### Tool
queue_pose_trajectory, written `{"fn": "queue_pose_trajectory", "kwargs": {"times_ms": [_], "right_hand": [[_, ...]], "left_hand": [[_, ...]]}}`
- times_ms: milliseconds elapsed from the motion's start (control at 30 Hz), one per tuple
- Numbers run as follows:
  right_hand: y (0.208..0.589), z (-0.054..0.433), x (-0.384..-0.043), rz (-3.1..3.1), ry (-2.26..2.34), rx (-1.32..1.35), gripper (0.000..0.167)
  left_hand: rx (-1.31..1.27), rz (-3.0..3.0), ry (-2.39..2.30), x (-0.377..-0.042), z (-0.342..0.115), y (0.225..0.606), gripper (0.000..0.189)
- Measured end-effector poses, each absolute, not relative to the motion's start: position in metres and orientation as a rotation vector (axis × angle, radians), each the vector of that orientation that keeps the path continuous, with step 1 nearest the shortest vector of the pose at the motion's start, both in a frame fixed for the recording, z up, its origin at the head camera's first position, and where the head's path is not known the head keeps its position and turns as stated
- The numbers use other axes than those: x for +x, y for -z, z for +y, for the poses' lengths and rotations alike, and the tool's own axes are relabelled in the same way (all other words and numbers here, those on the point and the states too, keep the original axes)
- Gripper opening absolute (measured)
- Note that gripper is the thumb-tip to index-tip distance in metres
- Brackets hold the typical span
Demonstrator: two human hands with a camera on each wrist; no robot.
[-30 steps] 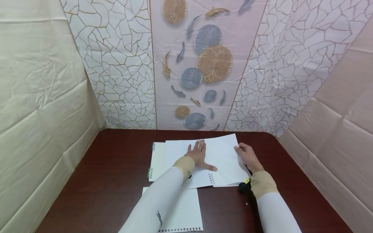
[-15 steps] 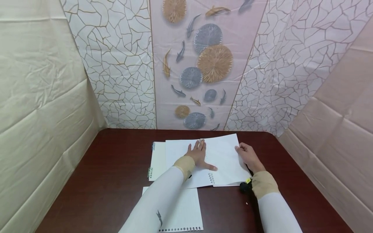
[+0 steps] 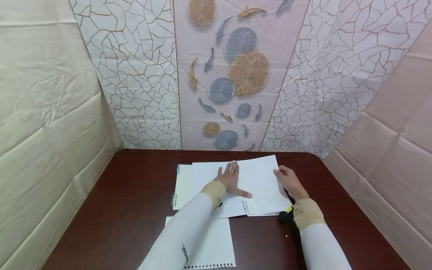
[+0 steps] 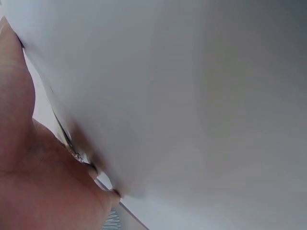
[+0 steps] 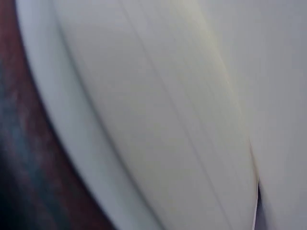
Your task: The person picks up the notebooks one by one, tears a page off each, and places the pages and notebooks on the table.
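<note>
A spiral notebook [image 3: 258, 180] with white pages lies spread on the table, its ring binding running down the middle. My left hand [image 3: 230, 182] presses on it at the binding with fingers spread. In the left wrist view, the palm side of the left hand [image 4: 53, 167] shows against a white page [image 4: 192, 120]. At the right edge of the right-hand page, my right hand [image 3: 288, 182] pinches the paper between thumb and curled fingers; the page's far corner is lifted. Stacked page edges [image 5: 206, 115] fill the right wrist view, where the right hand is out of sight.
Beneath the notebook's left side, more white paper [image 3: 182, 187] with blue and green rings sticks out. A loose sheet [image 3: 216, 243] with torn punch holes lies nearer, partly under the left sleeve [image 3: 182, 232]. The dark red table [image 3: 135, 198] meets fabric walls.
My right hand has shifted slightly to the right, and the far corner of the page has moved the same way. The left hand stays in place.
</note>
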State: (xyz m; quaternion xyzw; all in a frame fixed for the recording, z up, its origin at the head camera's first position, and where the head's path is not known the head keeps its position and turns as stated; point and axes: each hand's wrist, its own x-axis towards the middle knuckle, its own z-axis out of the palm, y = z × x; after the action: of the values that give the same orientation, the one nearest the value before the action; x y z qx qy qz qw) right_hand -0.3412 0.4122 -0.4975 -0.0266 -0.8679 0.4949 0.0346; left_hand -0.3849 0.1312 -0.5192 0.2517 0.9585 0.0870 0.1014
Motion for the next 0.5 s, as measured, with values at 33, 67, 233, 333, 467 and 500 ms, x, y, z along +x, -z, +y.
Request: {"fn": "queue_pose_trajectory", "kwargs": {"times_ms": [33,67,233,333,467,500], "right_hand": [[0.497,0.412,-0.341,-2.665,-1.529,-0.081,0.029],[0.497,0.413,-0.340,-2.663,-1.535,-0.084,0.029],[0.497,0.413,-0.340,-2.665,-1.558,-0.105,0.031],[0.496,0.413,-0.340,-2.671,-1.555,-0.110,0.032],[0.494,0.413,-0.340,-2.668,-1.558,-0.103,0.031],[0.494,0.413,-0.340,-2.663,-1.570,-0.103,0.031]], "left_hand": [[0.746,2.832,-0.251,-0.385,0.131,0.520,0.152],[0.748,2.836,-0.258,-0.386,0.131,0.521,0.152],[0.749,2.835,-0.263,-0.384,0.130,0.519,0.153],[0.747,2.838,-0.258,-0.382,0.130,0.517,0.152],[0.746,2.836,-0.246,-0.380,0.130,0.513,0.150],[0.743,2.827,-0.241,-0.380,0.130,0.511,0.150]]}}
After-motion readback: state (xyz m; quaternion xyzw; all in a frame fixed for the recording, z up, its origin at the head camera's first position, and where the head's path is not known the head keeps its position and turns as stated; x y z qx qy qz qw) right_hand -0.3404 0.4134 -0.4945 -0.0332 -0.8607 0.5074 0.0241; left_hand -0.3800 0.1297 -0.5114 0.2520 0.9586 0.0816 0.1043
